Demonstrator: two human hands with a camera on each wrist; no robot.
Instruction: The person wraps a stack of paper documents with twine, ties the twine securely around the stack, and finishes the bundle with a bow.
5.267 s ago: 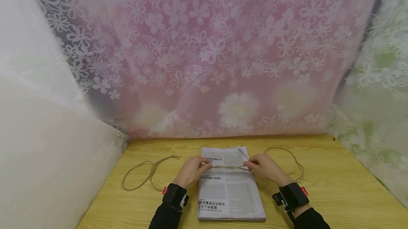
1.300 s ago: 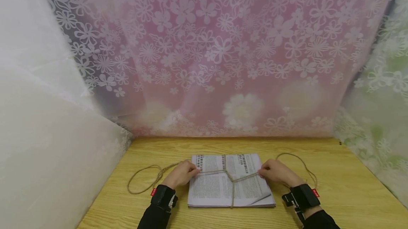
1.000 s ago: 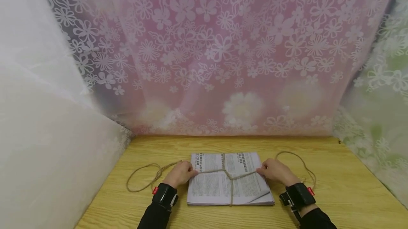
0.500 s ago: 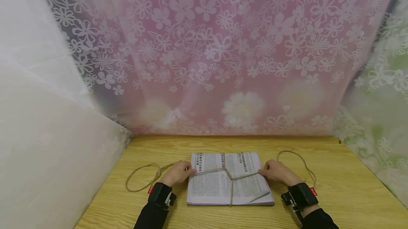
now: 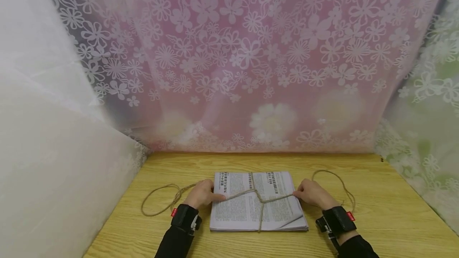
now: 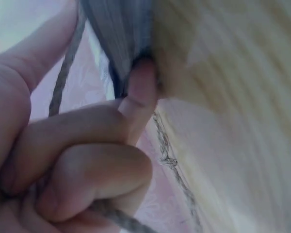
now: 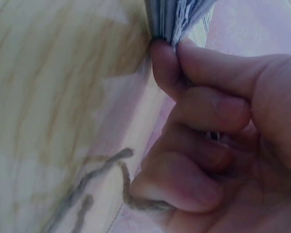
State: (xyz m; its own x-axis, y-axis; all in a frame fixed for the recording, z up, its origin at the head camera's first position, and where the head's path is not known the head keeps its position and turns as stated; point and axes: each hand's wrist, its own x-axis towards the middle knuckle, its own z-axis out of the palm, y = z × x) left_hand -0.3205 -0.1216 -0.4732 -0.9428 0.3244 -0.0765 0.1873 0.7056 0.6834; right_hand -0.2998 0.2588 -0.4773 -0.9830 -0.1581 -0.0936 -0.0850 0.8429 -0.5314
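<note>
A stack of folded newspapers (image 5: 238,214) lies crosswise on the table, with twine (image 5: 277,198) running over it front to back and side to side. The strands hook round each other near the middle of the top sheet. At the left edge my left hand (image 5: 202,195) holds the side strand, its thumb stretched over the paper. In the left wrist view, the curled fingers grip the twine (image 6: 63,80) and the index fingertip touches the stack's edge (image 6: 121,39). My right hand (image 5: 315,194) pinches the other strand at the right edge, its lower fingers curled round the twine tail (image 7: 128,182).
Loose twine loops (image 5: 157,202) lie on the wooden table (image 5: 258,246) at the left, and another loop (image 5: 340,182) at the right. A knot (image 6: 169,161) shows in the left twine. A pink flowered curtain (image 5: 251,90) hangs behind the table.
Since the earliest frame the newspaper stack has turned a quarter, and the twine now crosses it both ways. Lately my left thumb has shifted onto the paper, slanting the left strand slightly.
</note>
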